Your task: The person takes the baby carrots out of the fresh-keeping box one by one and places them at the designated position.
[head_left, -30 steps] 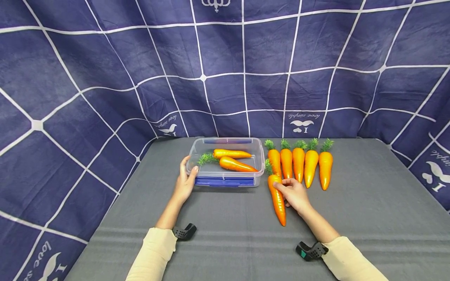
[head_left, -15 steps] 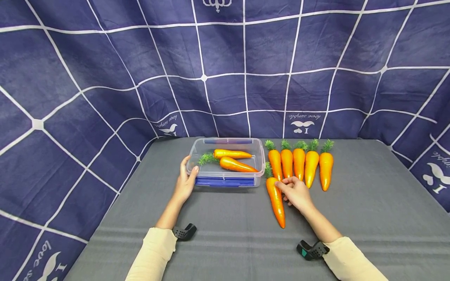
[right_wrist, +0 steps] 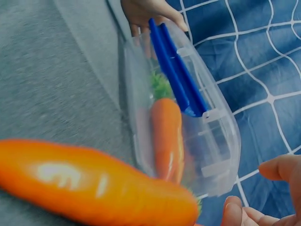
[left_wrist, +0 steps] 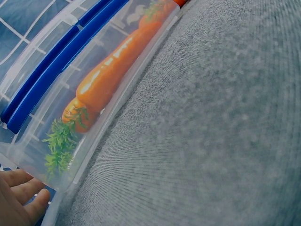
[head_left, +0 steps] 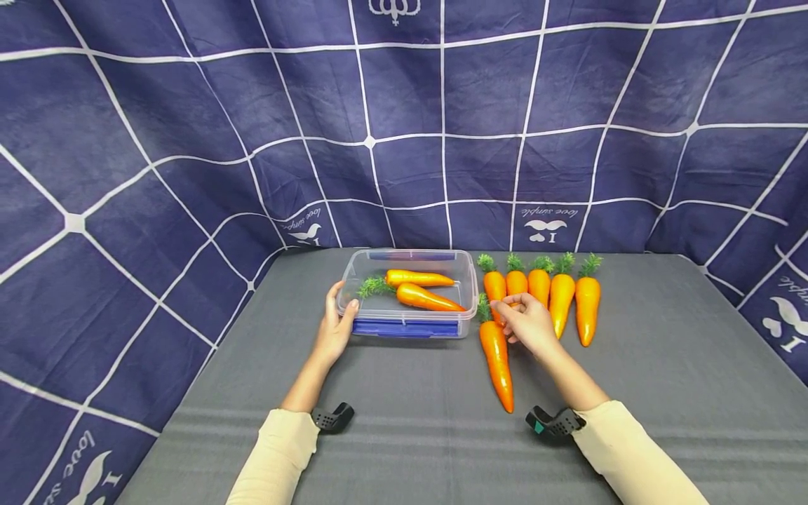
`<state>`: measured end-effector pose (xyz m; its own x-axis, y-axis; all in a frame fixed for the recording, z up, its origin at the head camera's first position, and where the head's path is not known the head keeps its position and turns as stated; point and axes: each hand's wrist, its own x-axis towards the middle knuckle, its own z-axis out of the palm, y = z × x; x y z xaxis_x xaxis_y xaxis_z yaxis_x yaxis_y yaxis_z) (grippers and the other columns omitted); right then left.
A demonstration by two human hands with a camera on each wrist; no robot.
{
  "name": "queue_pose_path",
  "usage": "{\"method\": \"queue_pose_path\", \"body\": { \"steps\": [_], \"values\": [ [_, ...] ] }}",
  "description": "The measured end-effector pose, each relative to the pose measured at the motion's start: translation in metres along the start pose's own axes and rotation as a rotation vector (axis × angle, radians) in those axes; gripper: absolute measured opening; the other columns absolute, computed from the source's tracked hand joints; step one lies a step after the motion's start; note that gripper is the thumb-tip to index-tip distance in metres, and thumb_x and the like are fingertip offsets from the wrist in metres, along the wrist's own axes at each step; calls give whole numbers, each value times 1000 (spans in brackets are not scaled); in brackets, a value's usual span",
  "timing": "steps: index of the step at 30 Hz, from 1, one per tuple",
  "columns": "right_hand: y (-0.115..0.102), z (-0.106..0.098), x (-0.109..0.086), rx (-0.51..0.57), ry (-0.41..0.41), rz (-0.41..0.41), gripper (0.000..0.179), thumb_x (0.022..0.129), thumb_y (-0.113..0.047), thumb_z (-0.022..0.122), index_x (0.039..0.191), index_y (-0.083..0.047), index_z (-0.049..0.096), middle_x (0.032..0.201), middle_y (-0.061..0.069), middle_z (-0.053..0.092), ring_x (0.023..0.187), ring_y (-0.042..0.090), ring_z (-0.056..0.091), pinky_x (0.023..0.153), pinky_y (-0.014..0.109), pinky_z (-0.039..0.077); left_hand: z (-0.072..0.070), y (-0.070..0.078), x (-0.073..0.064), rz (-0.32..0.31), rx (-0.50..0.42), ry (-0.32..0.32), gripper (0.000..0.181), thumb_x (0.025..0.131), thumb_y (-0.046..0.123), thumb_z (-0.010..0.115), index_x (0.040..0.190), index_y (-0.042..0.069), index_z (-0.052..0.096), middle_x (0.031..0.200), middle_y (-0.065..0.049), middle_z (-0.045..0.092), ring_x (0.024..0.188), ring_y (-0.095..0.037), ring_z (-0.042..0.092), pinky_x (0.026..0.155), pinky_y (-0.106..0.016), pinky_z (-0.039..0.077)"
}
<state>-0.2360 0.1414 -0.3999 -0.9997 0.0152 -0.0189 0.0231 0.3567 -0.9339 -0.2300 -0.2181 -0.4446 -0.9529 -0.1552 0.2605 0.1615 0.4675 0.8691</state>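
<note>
A clear plastic food container (head_left: 404, 315) with blue latches stands left of the middle of the table. My left hand (head_left: 334, 330) holds it by its left end, thumb at the front corner and fingers along the side. Two orange carrots with green tops lie inside, the rear carrot (head_left: 419, 278) and the front carrot (head_left: 429, 298). In front of the container's right side a loose carrot (head_left: 497, 368) lies tip toward me. My right hand (head_left: 529, 328) hovers by its top, overlapping the row behind; the right wrist view shows thumb and fingers apart with nothing between them.
Several more carrots (head_left: 562, 298) stand side by side in a row right of the container, leafy tops toward the back. A grey cloth (head_left: 404, 435) covers the table, and a dark blue curtain (head_left: 480, 168) with white lines hangs behind.
My right hand has let go of the loose carrot and moved up toward the row. That carrot has shifted slightly toward me. My left hand stays on the container.
</note>
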Motion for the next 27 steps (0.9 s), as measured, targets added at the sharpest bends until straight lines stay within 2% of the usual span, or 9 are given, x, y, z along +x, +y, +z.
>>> {"method": "queue_pose_path", "body": {
  "steps": [6, 13, 16, 23, 27],
  "values": [
    [-13, 8, 7, 30, -7, -15, 39, 91, -29, 68, 109, 3, 56, 78, 18, 62, 50, 14, 55, 48, 30, 51, 0, 0, 0, 5, 3, 2, 54, 101, 35, 51, 149, 25, 28, 133, -29, 51, 120, -44, 49, 100, -59, 34],
    [-27, 18, 15, 18, -24, -12, 38, 91, -30, 66, 111, 2, 56, 71, 10, 62, 53, 12, 56, 49, 28, 51, 0, -1, 0, 20, -3, 1, 54, 101, 34, 50, 149, 24, 28, 137, -28, 49, 125, -43, 46, 102, -58, 32],
    [-32, 23, 17, 40, -32, -21, 37, 91, -29, 66, 111, 1, 57, 72, 7, 61, 54, 12, 56, 50, 29, 52, 0, -1, 0, 29, -8, 7, 54, 101, 33, 51, 149, 23, 28, 137, -28, 49, 125, -44, 46, 102, -58, 32],
    [-45, 34, 21, 36, -36, -79, 34, 91, -27, 66, 108, 1, 58, 74, 11, 60, 51, 12, 56, 46, 26, 50, 0, -1, 0, 34, -4, 11, 54, 101, 33, 50, 149, 23, 28, 141, -29, 43, 124, -46, 45, 102, -60, 31],
    [-54, 40, 23, 63, -61, -86, 35, 91, -27, 67, 109, 2, 58, 74, 8, 59, 51, 14, 58, 47, 28, 52, 1, -2, 0, 39, -3, 12, 54, 101, 31, 50, 149, 22, 28, 141, -28, 44, 124, -45, 46, 101, -59, 32]
  ]
}}
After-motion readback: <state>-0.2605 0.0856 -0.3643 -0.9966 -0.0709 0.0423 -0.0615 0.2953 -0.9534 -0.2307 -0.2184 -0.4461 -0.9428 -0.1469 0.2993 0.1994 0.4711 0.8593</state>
